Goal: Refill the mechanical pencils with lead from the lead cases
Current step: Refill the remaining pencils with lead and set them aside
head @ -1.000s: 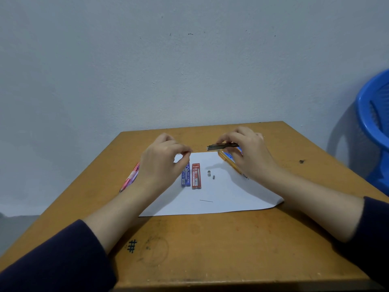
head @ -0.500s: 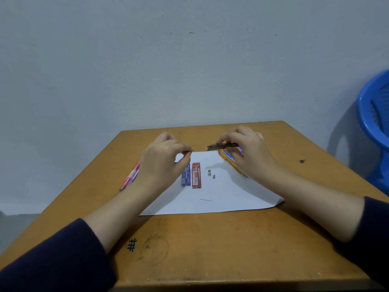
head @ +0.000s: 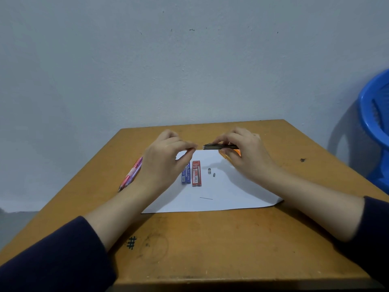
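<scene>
My right hand (head: 246, 152) grips a dark mechanical pencil (head: 220, 146) held level above the white paper (head: 221, 192), its open end pointing left. My left hand (head: 166, 159) has thumb and forefinger pinched together just left of that end; whatever they pinch is too thin to make out. On the paper lie a blue lead case (head: 186, 173), a red lead case (head: 196, 173), two small grey pencil parts (head: 211, 172) and one loose lead (head: 206, 198). Orange pencils (head: 227, 153) lie partly hidden under my right hand. Pink and red pencils (head: 131, 173) lie left of the paper.
The wooden table (head: 210, 239) stands against a pale wall. A blue plastic chair (head: 376, 123) is at the right edge of view. A black hash mark (head: 131, 242) is drawn on the table near its front edge.
My left hand's pinched fingertips have moved right, closer to the pencil's open end. The right hand and the items on the paper stay put.
</scene>
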Demonstrator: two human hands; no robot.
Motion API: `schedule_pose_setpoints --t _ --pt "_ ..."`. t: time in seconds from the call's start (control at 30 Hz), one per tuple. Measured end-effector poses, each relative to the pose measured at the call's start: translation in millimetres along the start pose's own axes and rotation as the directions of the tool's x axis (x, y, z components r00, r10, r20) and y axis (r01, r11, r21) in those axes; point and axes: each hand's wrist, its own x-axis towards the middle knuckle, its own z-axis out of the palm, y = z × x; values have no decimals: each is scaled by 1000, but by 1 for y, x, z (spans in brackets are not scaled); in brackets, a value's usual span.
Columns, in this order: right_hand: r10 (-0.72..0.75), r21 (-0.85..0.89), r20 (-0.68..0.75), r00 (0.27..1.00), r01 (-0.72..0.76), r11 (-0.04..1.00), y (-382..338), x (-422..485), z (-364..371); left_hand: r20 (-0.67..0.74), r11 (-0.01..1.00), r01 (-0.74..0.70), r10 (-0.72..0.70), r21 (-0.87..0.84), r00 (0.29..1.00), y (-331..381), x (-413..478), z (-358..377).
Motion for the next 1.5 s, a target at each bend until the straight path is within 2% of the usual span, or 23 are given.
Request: schedule_pose_setpoints --t 0.17,0.37,0.5,0.73,0.83,0.93,1.07,1.23,1.4,1.5 --pt "47 98 35 998 -50 994 -6 -1 0 -49 977 121 -132 -178 990 6 1 -3" --pt "236 309 129 963 -265 913 -16 -3 0 -37 870 274 -316 -411 948 14 1 -3" --pt "297 444 162 941 -338 830 -20 -5 1 -24 850 288 -332 -440 943 17 1 -3" --pt "356 547 245 902 -432 717 -30 -10 -2 -51 845 266 -325 -464 944 21 -1 -2" --pt "361 560 262 895 -445 699 -34 -11 -4 -45 860 256 -306 -441 951 23 0 -3" --pt "363 608 280 889 -457 649 -38 -12 -4 2 828 307 -347 -468 938 26 -1 -3" --pt "365 658 281 888 -455 600 -42 -14 -2 85 716 421 -455 -557 887 35 -1 -3" --pt "373 731 251 893 -427 533 -46 -17 0 129 580 488 -550 -652 825 47 -2 -3" --pt "338 765 274 900 -417 490 -46 -17 0 95 523 456 -578 -720 811 53 -2 -5" --pt "309 722 302 902 -428 543 -44 -15 -4 18 515 392 -589 -762 808 53 1 -9"
